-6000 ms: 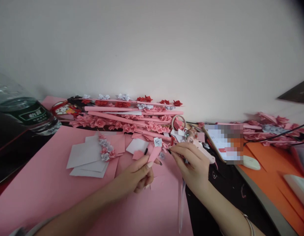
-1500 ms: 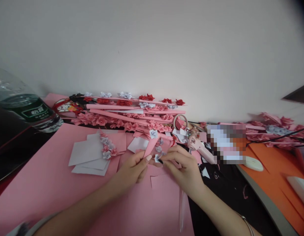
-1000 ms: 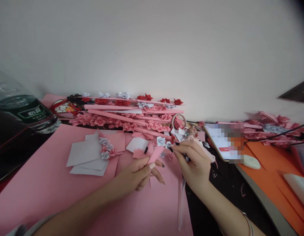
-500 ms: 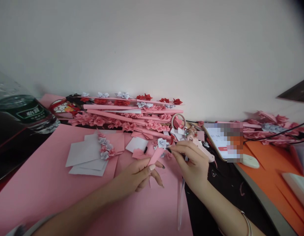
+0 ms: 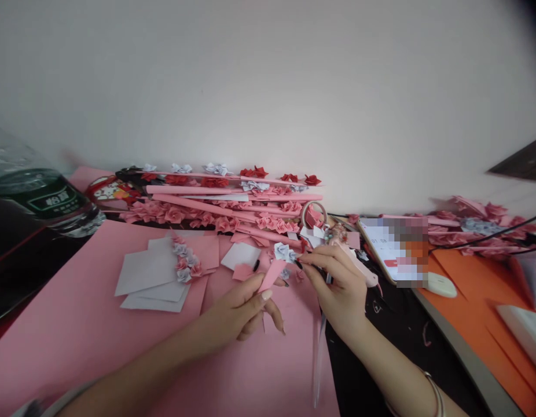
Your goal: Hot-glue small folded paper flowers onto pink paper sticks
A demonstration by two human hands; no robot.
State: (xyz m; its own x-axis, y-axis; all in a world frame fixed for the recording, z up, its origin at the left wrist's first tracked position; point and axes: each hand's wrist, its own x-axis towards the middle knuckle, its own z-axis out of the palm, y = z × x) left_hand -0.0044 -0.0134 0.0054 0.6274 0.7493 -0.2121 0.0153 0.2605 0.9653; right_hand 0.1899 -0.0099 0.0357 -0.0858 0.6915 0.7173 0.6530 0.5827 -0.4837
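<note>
Pink paper [image 5: 164, 359] covers the near part of the table, with a thin clear stick [image 5: 319, 365] lying along its right edge. Bracelet bands [image 5: 437, 394] circle the right wrist. Above the sheet, the left hand [image 5: 250, 304] pinches a pink paper strip [image 5: 271, 276] between thumb and forefinger, the strip slanting up to the right; some of its other fingers are spread loosely below. At the strip's upper end sits a pale blue paper flower [image 5: 282, 251]. Right beside it, the right hand [image 5: 337, 284] has thumb and fingertips closed on a second small pale flower [image 5: 293, 256], which seems to touch the first; the fingers partly hide it.

Left of the hands, white paper sheets [image 5: 146, 272] overlap, with a spray of pink and pale flowers [image 5: 187, 263] next to them. Just beyond the right hand lie a pink glue gun [image 5: 359, 265], partly covered by that hand, and a phone [image 5: 376, 240] with a partly blurred screen. Farther back are a tape roll [image 5: 303, 215], rolled pink paper tubes [image 5: 190, 190] and red paper flowers [image 5: 254, 172], before a plain grey wall [image 5: 268, 87].
</note>
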